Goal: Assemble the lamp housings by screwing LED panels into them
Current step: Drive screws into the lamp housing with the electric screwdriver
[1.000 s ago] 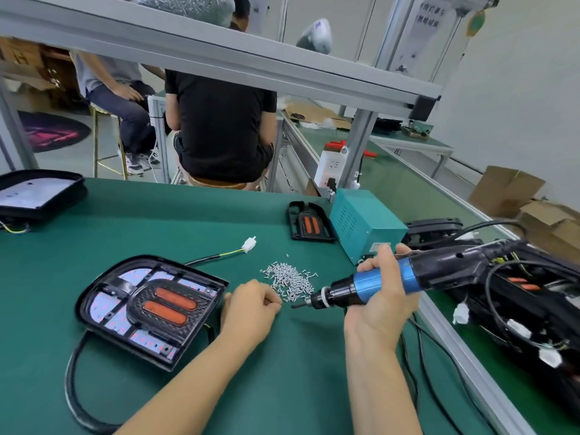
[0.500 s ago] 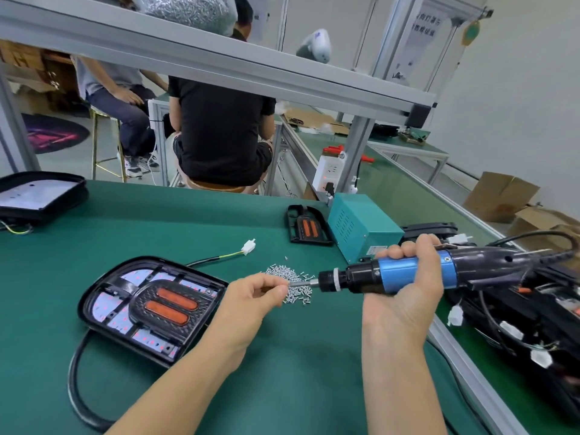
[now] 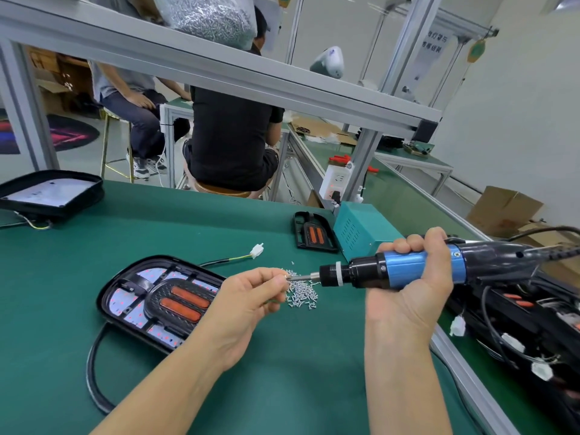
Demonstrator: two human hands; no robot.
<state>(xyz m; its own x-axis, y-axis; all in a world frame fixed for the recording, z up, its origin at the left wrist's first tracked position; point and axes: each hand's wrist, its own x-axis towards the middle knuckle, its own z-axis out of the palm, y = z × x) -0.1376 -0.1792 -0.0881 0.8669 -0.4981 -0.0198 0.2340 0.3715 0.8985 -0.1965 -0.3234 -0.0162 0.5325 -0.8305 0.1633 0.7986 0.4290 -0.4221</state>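
- Near the front edge of the bench (image 3: 94,246): both forearms come in from below, hands raised above the green mat.
- Left hand (image 3: 251,296): fingertips pinched together at the driver tip, apparently on a single screw; the screw itself is too small to confirm.
- Right hand (image 3: 411,287): fingers wrapped round the blue barrel of the electric screwdriver (image 3: 405,266). Tool lies roughly horizontal, long axis left-right, bit pointing left into the left fingertips.
- Just beyond and below the bit: loose screw pile (image 3: 303,296) on the mat.
- Left of the left hand, nearer that hand than the driver hand: lamp housing (image 3: 157,296), open side up, LED panel seated inside, two orange lenses in the centre, black cable looping off its near edge.
- Judgement: screw is being loaded on the bit; driver must then swing left and tip downward to reach the housing.
- Toward the far edge: second small housing (image 3: 314,229) beside a teal power box (image 3: 361,229).
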